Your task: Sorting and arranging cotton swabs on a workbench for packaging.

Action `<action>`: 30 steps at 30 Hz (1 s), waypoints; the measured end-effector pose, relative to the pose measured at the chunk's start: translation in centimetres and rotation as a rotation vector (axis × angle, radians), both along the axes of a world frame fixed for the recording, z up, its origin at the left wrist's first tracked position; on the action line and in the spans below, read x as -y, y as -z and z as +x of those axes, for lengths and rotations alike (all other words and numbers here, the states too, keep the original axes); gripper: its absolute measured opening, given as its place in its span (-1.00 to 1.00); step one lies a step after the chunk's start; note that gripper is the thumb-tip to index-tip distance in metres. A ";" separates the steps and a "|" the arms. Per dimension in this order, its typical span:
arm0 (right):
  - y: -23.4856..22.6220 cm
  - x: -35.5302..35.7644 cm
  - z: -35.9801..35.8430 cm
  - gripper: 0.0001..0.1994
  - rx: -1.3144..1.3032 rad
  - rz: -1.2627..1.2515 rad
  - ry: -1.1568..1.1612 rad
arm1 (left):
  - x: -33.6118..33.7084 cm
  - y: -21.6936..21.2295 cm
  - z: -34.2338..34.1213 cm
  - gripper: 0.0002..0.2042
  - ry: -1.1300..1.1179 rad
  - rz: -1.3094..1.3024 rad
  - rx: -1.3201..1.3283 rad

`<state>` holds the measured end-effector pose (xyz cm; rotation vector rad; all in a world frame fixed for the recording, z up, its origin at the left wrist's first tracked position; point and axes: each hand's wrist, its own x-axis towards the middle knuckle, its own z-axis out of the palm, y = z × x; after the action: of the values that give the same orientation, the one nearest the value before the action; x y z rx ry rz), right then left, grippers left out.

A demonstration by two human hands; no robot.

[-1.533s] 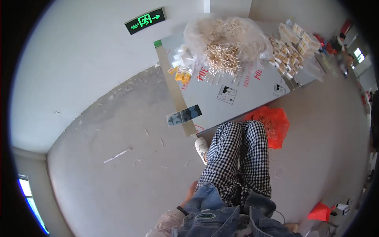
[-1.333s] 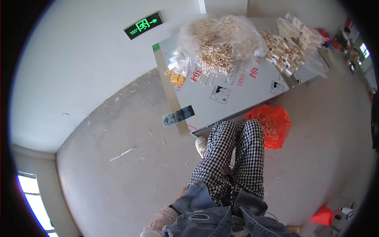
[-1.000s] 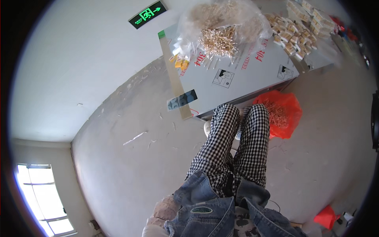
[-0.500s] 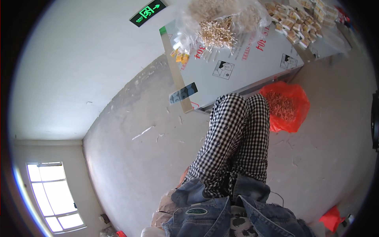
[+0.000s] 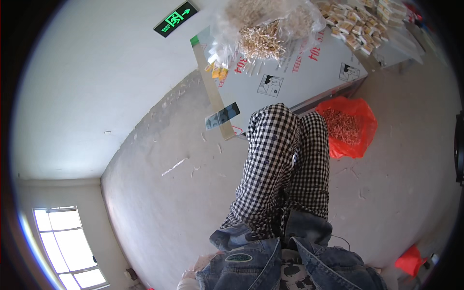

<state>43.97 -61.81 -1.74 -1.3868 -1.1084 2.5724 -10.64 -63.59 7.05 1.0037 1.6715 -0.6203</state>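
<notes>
hands out of view, cannot tell grip | apparent swabs [image 5: 261, 42] in clear bag [image 5: 309, 23] on table [image 5: 302, 87] | red bag [image 5: 366, 131] beside knees [image 5: 276, 118]

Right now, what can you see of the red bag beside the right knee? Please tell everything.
The red bag looks like thin, crumpled plastic, open at the top with an uneven rim. Thin, pinkish-looking pieces fill much of it. It rests on the floor near the table; the right trouser leg overlaps its left side, so whether they touch is unclear.

Open near tabletop [image 5: 246, 108], bulky clear bag [image 5: 305, 21] behind; knees [image 5: 276, 118] in front
</notes>
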 end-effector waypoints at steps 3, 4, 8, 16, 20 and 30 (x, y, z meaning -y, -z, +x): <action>4.6 4.8 2.0 -0.74 -0.017 -0.007 0.001 | -0.4 0.2 -1.0 -0.71 0.071 -0.005 -0.027; 5.3 5.2 2.2 -0.74 -0.018 -0.009 0.003 | -0.8 0.4 -1.3 -0.72 0.096 -0.006 -0.031; -6.4 -10.9 -5.9 -0.73 0.004 -0.021 0.044 | -5.6 4.8 -2.1 -0.73 0.230 -0.010 -0.025; -7.0 -37.6 -4.1 -0.86 0.747 1.221 0.405 | -14.3 10.3 -5.6 -0.76 0.388 0.051 -0.043; -11.0 -58.0 -13.8 -0.87 0.466 1.659 0.515 | -29.4 9.0 -3.0 -0.85 0.063 0.636 0.060; -6.4 -80.2 -21.9 -0.84 0.917 1.863 0.425 | -45.0 3.7 2.1 -0.89 -0.149 1.087 0.394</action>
<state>22.07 18.37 4.62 -1.5081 -1.8867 -0.0981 -8.55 -18.56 3.30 1.5819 1.6637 0.6593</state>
